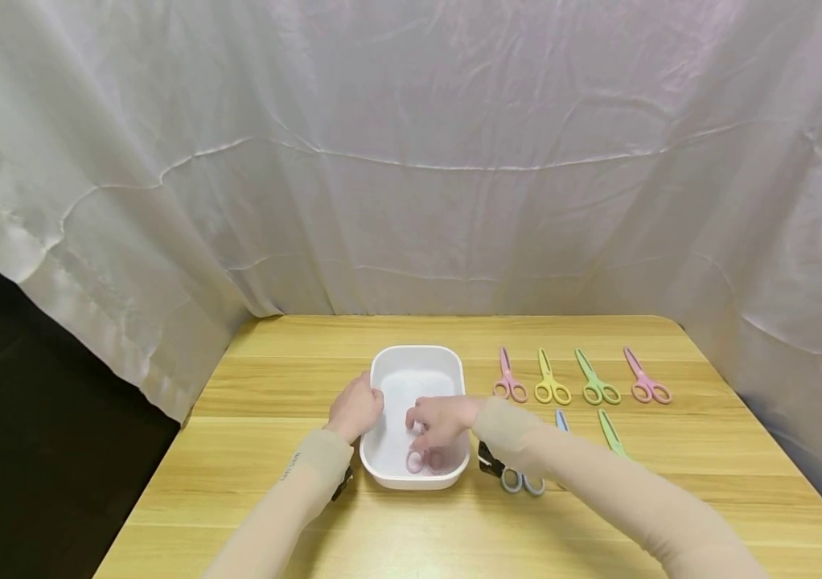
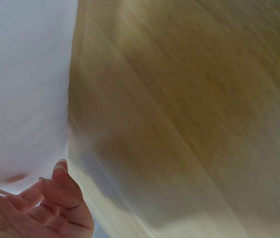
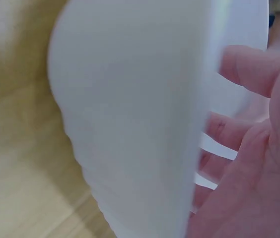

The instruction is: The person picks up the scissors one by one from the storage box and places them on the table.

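A white plastic bin (image 1: 411,482) stands on the wooden table. My left hand (image 1: 356,408) grips its left side, the thumb over the rim; in the left wrist view the bent fingers (image 2: 68,196) lie at the outer wall. My right hand (image 1: 440,420) reaches over the right rim into the bin, fingers bent and pointing down. Right under it is a pair of pink-handled scissors (image 1: 414,461), the handle loops toward me and the rest covered by the fingers. In the right wrist view the bin's wall hides the right fingertips; I cannot tell whether they pinch the scissors.
Right of the bin lie several more scissors: pink (image 1: 505,374), yellow (image 1: 545,376), green (image 1: 592,379) and another pink pair (image 1: 643,376) in a back row. Nearer are blue scissors (image 1: 512,481) and green ones (image 1: 610,434), both partly under the right forearm. A pale curtain (image 1: 454,225) hangs behind the table.
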### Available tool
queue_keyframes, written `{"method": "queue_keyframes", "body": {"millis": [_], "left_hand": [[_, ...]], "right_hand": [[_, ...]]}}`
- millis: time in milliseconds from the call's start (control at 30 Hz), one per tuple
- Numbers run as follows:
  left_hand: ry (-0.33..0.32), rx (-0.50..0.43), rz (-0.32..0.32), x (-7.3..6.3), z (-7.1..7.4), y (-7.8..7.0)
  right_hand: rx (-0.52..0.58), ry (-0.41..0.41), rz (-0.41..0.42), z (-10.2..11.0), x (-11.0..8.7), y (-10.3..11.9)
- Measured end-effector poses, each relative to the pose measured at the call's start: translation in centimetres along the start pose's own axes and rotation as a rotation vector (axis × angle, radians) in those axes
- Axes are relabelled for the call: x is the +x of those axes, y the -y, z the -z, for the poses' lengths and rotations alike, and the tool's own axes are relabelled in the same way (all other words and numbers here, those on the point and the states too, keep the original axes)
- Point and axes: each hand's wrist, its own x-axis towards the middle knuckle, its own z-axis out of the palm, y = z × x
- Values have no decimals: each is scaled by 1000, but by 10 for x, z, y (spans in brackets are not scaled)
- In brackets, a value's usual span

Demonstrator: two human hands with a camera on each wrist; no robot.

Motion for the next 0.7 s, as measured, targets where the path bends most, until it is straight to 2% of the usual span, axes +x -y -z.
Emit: {"method": "queue_keyframes", "body": {"millis": [100,300,467,700], "left_hand": [[-1,-4,-1,1,0,0],[-21,6,-25,2,-1,2],[-27,14,-32,1,-1,2],[-30,2,-39,3,-2,2]], "right_hand": [[5,5,6,5,6,-3],[88,-1,-16,14,16,-6],[93,-22,2,16,25,-7],[92,-16,-73,24,31,-3]]}}
